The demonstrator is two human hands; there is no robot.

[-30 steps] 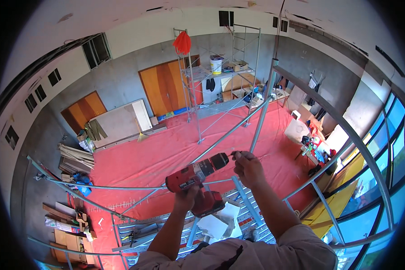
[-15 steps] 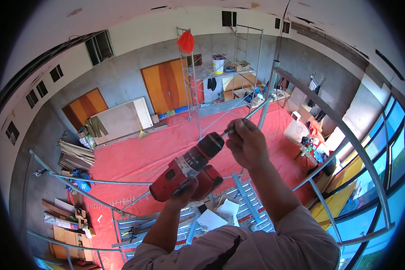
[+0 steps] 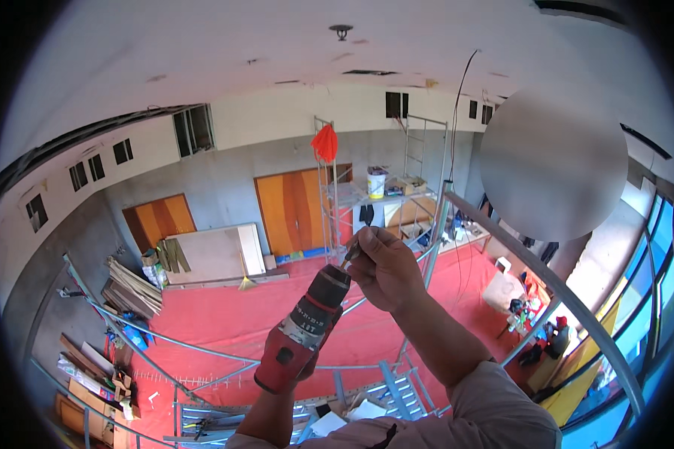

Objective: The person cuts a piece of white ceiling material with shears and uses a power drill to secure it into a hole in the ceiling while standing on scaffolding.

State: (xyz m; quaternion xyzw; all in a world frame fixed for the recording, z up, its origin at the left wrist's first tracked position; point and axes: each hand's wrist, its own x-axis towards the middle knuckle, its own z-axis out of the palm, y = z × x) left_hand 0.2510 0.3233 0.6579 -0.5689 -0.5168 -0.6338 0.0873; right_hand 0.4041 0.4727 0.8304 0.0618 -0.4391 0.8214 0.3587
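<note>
A red and black cordless drill (image 3: 298,335) points upward in front of me, its chuck away from me. My left hand (image 3: 304,368), mostly hidden behind the drill body, is wrapped round its grip. At the drill's tip a thin bit (image 3: 345,263) sticks out. My right hand (image 3: 388,271) pinches a small dark metal fitting (image 3: 356,251) right at the end of that bit. Fingers cover part of the fitting, so its exact kind cannot be made out.
Metal scaffold rails (image 3: 532,258) surround me. Below lies a slatted metal platform (image 3: 225,419) with loose pieces on it. Red sheeting (image 3: 210,314) covers the floor. Another scaffold (image 3: 328,202) holds a white bucket (image 3: 376,183). A person (image 3: 558,338) is low at the right.
The view has tipped up, showing more ceiling. The drill has turned more upright. Both hands have shifted lower in the picture, the right one also leftward, still at the drill's tip.
</note>
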